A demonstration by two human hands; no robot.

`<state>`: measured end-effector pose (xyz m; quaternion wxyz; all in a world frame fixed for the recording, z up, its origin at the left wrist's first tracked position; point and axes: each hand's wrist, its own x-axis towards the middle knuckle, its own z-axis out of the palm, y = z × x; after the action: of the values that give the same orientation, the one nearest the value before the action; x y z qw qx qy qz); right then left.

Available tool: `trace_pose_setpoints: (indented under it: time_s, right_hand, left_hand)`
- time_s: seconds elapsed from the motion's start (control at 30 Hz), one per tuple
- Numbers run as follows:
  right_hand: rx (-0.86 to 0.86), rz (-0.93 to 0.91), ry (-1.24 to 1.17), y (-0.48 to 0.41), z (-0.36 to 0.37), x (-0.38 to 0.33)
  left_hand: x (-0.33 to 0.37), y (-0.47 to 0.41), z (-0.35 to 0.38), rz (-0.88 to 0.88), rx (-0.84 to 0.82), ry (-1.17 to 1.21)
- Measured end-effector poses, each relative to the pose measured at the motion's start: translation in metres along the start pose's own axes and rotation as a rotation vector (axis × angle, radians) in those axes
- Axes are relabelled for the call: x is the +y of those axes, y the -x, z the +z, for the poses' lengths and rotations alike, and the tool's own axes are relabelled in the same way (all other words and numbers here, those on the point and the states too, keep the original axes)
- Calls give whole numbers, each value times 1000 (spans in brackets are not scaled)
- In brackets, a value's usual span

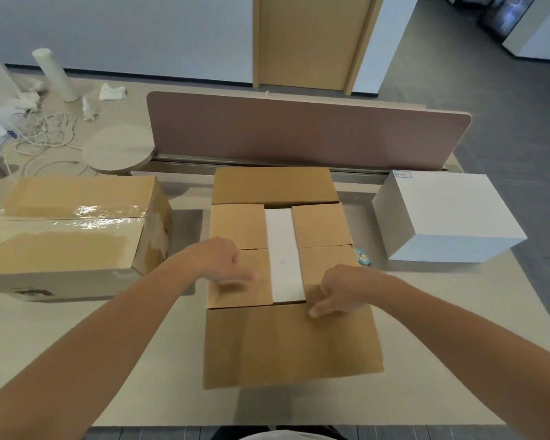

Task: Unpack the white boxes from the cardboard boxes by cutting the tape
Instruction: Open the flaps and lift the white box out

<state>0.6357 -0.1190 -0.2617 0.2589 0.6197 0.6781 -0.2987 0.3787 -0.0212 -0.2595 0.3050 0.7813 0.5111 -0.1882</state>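
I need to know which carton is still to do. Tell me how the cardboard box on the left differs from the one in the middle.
The left cardboard box is still sealed with shiny clear tape along its top seam; the middle cardboard box has its outer flaps folded out. The left one shows nothing inside; the middle one shows a white box between its inner flaps. Both hands, left hand and right hand, are at the middle box; none touches the left one. Both are plain brown cartons on the table.

A pale counter (159, 360) is carrying three boxes. An opened cardboard box (289, 344) is sitting mid-counter, a taped cardboard box (67, 239) is lying left, and a white box (448, 217) is resting right.
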Motion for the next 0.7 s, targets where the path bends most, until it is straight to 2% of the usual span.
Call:
trace_pose_setpoints:
  time_s: [0.1, 0.23, 0.37, 0.47, 0.57, 0.63, 0.7]
  right_hand:
    - [162, -44, -68, -15, -21, 4]
    - [332, -122, 33, -46, -29, 0]
    - [489, -182, 282, -58, -23, -4]
    - [539, -220, 396, -58, -27, -2]
    - [514, -218, 460, -58, -31, 0]
    - [469, -206, 503, -56, -34, -4]
    - [459, -207, 550, -53, -39, -9]
  left_hand:
    - [18, -18, 9, -4, 287, -12]
    - [40, -41, 32, -17, 443, -131]
    - [45, -51, 48, -10, 403, -190]
    - [48, -51, 46, -10, 392, -191]
    - [57, -45, 33, 12, 395, -173]
    - [59, -45, 21, 19, 345, -111]
    - [57, -45, 10, 21, 263, -147]
